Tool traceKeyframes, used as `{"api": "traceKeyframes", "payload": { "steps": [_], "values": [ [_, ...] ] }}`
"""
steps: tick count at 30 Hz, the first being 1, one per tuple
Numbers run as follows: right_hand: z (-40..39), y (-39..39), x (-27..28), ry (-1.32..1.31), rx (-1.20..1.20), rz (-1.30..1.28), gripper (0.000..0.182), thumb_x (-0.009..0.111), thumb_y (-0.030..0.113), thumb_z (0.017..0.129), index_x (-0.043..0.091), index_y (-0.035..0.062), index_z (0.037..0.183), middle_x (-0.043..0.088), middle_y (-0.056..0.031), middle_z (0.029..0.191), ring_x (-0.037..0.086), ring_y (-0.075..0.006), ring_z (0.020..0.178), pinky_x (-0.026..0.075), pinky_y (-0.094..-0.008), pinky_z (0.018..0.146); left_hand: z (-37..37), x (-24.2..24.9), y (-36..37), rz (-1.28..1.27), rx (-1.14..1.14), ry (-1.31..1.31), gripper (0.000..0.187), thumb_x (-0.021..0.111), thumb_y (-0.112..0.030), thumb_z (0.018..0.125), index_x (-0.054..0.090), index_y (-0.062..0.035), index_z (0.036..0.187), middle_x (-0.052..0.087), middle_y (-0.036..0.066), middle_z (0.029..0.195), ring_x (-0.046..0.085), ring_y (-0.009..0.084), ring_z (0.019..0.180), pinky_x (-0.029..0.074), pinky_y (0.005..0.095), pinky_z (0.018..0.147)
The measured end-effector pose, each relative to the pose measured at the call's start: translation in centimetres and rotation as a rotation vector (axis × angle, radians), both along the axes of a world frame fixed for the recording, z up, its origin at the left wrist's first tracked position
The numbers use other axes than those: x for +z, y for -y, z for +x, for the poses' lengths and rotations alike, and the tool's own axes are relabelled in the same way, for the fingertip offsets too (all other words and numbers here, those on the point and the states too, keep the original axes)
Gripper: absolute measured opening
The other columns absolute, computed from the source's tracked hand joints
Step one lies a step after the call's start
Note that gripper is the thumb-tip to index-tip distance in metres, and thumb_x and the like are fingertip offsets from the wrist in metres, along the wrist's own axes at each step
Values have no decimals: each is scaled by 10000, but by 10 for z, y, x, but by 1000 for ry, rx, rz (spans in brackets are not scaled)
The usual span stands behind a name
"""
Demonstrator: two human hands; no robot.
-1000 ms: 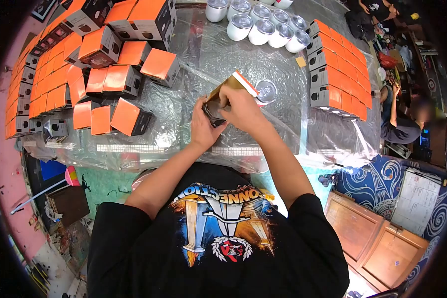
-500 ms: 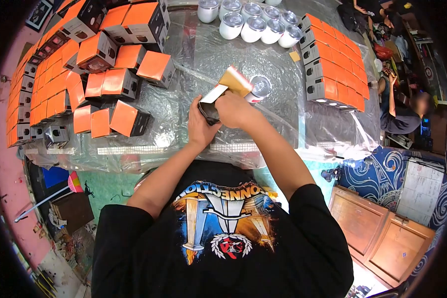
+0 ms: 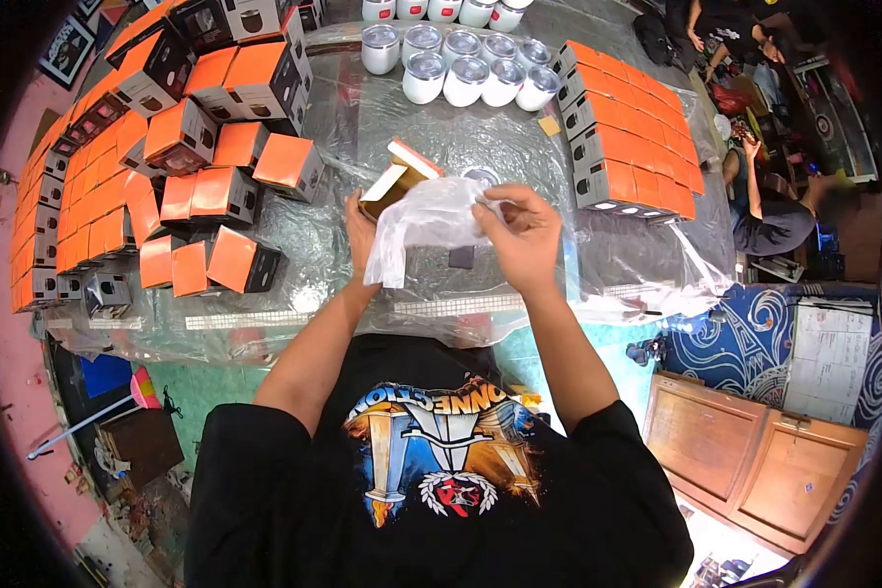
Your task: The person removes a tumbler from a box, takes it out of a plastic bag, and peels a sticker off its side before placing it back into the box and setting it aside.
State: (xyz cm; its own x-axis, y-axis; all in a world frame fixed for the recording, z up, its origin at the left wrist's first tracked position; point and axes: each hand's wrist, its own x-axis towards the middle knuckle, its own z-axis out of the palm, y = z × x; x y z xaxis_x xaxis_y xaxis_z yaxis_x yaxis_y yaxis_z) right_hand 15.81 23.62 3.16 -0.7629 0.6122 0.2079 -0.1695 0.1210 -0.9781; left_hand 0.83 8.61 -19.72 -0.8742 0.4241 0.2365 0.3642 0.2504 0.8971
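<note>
My left hand [image 3: 361, 235] grips an open cardboard box [image 3: 384, 188], its flaps raised and its brown inside showing. My right hand [image 3: 525, 233] pinches the edge of a translucent white plastic bag [image 3: 426, 218]. This bag stretches across toward the box and hangs down in front of my left fingers, hiding part of them. Just behind the bag stands a lidded tumbler [image 3: 481, 177], mostly covered by it. A small dark square [image 3: 461, 257] lies on the plastic-covered table below the bag.
Orange-topped boxes [image 3: 289, 167] are piled on the left; a tight block of them [image 3: 637, 137] stands on the right. White lidded tumblers [image 3: 424, 78] stand in rows at the back. A small tan piece [image 3: 549, 125] lies nearby. Another person [image 3: 774, 230] is at far right.
My right hand has come out of the box and moved right, drawing out the plastic bag. The box in my left hand has shifted left. The dark square now shows on the table.
</note>
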Motion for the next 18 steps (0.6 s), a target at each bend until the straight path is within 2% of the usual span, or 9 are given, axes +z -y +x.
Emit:
{"api": "traceKeyframes", "payload": {
  "steps": [5, 7, 10, 12, 13, 15, 16, 17, 18],
  "values": [
    [47, -15, -38, -118, 56, -437, 292, 723, -94, 900, 684, -5, 1175, 709, -67, 1132, 667, -131, 988, 555, -286, 802, 38, 44, 37, -190, 145, 9, 1313, 955, -410, 714, 123, 62, 1614, 285, 321, 1604, 315, 427, 1507, 304, 463, 1248],
    [66, -17, -46, -92, 113, -476, 324, 679, -85, 932, 661, 15, 1240, 698, -87, 1212, 676, -157, 1051, 573, -323, 866, 57, 43, 67, -191, 173, -31, 1288, 943, -347, 720, 115, 56, 1622, 259, 311, 1632, 296, 422, 1526, 295, 466, 1249],
    [82, -13, -45, -66, 285, -871, 394, 628, -57, 972, 619, 60, 1348, 667, -103, 1316, 654, -232, 1231, 547, -406, 1069, 102, 81, 102, -131, 260, 189, 1275, 902, -360, 737, 94, 45, 1637, 254, 288, 1647, 301, 402, 1535, 297, 473, 1240],
    [87, -12, -51, -39, 342, -928, 397, 615, -48, 980, 609, 61, 1362, 659, -112, 1337, 652, -239, 1243, 547, -412, 1072, 130, 102, 110, 362, -47, 301, 1208, 851, -433, 782, 141, 43, 1636, 279, 252, 1646, 353, 366, 1516, 307, 477, 1225],
    [91, -12, -53, -7, 389, -965, 400, 602, -39, 988, 599, 61, 1376, 651, -120, 1359, 651, -246, 1254, 546, -418, 1075, 136, 121, 107, 348, -33, 300, 1208, 851, -433, 782, 141, 43, 1636, 279, 252, 1646, 353, 366, 1516, 307, 477, 1225],
    [91, -11, -52, 29, 381, -1005, 399, 582, -32, 997, 587, 57, 1386, 647, -131, 1363, 647, -253, 1265, 549, -422, 1074, 152, 152, 97, 417, -356, 525, 1177, 814, -555, 799, 198, -2, 1636, 336, 213, 1620, 402, 329, 1480, 345, 474, 1194],
    [90, -13, -48, 54, 364, -1026, 398, 562, -26, 1007, 576, 52, 1396, 644, -142, 1368, 643, -259, 1276, 551, -425, 1073, 157, 147, 87, 453, -333, 377, 1055, 778, -568, 876, 256, -42, 1626, 396, 177, 1598, 475, 323, 1434, 445, 530, 1141],
    [90, -16, -40, 54, 375, -1035, 398, 562, -26, 1007, 576, 52, 1396, 644, -142, 1368, 643, -259, 1276, 551, -425, 1073, 165, 153, 77, 445, -322, 372, 1055, 778, -568, 876, 256, -42, 1626, 396, 177, 1598, 475, 323, 1434, 445, 530, 1141],
    [90, -20, -28, 30, 394, -1170, 389, 549, -20, 1011, 570, 43, 1394, 638, -150, 1369, 641, -259, 1279, 556, -419, 1067, 171, 165, 65, 350, -144, 518, 923, 733, -481, 941, 285, -39, 1616, 459, 173, 1546, 536, 317, 1374, 517, 513, 1069]
  ]
}}
